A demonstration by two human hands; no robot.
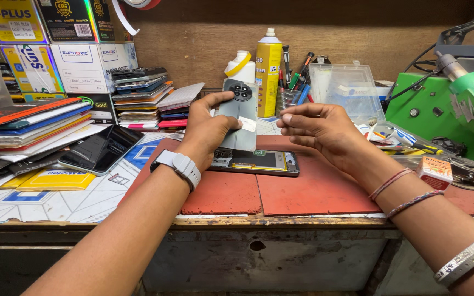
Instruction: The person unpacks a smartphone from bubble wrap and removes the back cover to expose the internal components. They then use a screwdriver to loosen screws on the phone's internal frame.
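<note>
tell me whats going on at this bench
A person's left hand holds a grey phone back cover upright above an opened phone lying on a red mat. The right hand hovers beside the cover, fingers curled, holding nothing that shows. Another phone lies to the left.

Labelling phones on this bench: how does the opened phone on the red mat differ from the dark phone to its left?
The opened phone lies flat with its back off and its insides showing; the dark phone is closed, glossy screen up. The opened phone sits on the red mat; the dark phone rests on papers. The left hand holds a grey back cover above the opened phone; nothing touches the dark phone. Both are slim rectangular slabs.
</note>
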